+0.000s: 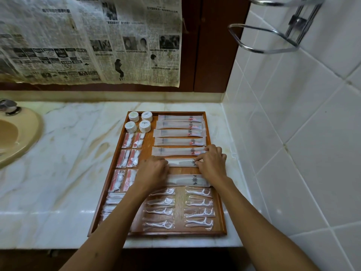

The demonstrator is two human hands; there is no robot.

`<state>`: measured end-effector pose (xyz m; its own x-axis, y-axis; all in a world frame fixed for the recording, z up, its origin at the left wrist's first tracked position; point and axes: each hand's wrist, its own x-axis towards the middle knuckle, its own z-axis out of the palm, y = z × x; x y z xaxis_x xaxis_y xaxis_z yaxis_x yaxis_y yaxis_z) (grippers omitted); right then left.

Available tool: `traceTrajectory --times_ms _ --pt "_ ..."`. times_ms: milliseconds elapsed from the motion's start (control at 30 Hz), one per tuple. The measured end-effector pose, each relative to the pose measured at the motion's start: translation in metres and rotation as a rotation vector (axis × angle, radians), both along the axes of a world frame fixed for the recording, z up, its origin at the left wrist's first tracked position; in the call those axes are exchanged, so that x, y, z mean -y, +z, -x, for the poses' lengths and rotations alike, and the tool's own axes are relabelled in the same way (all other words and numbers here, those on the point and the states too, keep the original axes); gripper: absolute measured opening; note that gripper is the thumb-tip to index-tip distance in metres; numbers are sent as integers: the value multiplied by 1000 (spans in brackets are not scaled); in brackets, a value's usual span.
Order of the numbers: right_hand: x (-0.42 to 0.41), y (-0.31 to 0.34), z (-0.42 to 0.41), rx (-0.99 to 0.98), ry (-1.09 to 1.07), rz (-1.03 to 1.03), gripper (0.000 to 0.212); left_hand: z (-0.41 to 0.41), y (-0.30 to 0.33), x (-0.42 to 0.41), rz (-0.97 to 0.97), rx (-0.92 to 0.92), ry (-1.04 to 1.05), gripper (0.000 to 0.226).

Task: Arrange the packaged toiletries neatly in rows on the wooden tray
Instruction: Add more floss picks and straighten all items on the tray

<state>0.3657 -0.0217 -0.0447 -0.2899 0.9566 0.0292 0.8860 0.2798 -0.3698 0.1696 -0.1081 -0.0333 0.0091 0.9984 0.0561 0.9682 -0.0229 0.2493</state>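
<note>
The packaged comb [181, 162] lies crosswise on the wooden tray [218, 212], its long axis running left to right, spanning the gap between the two hands. The left hand [154, 171] covers its left end, fingers curled onto the wrapper; the right hand [212, 163] pinches the right end between thumb and fingertips. Just beyond the fingers lie the toothbrush packets [179, 140] in rows; just nearer lies a second comb [188, 180]. Both hands are equally near, so a small squaring nudge looks likely.
</note>
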Motion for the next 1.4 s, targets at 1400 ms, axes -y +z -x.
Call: traceTrajectory --times_ms 1400 --pt "32 -7 -18 -100 -128 81 16 4 -10 26 -140 116 115 11"
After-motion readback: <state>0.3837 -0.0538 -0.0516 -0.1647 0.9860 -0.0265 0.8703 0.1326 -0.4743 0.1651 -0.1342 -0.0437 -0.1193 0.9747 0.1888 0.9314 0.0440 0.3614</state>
